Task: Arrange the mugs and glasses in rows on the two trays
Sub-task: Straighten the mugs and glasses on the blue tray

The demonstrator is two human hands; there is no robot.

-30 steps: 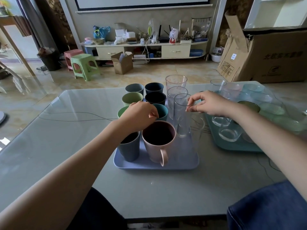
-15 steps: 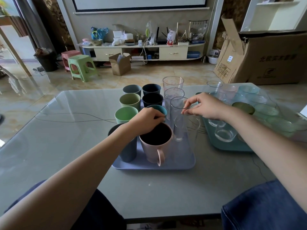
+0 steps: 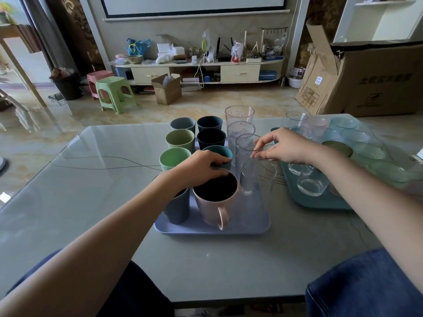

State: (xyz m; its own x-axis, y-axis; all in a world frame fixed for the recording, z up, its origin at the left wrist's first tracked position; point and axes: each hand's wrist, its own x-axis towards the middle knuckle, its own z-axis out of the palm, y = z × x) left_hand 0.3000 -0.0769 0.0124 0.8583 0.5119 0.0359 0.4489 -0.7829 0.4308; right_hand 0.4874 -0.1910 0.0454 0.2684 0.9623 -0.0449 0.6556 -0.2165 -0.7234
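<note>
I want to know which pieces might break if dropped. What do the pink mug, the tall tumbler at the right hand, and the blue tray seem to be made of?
Pink mug: probably matte plastic or a fibre composite; dull, opaque, no glaze shine.
Tall tumbler: clear and thin-walled; glass or hard clear plastic, I cannot tell which.
Blue tray: looks like moulded plastic, with a smooth satin surface and a rounded rim.

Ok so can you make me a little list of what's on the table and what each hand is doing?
blue tray: holds coloured cups, a pink mug and tall clear glasses, in rows
pink mug: front of blue tray, handle toward the person
teal tray: to the right, holds short glasses and green glass bowls
left hand: fingers curled over the far rim of the pink mug
right hand: pinches the rim of the front tall glass
table: glass-topped, grey
</note>
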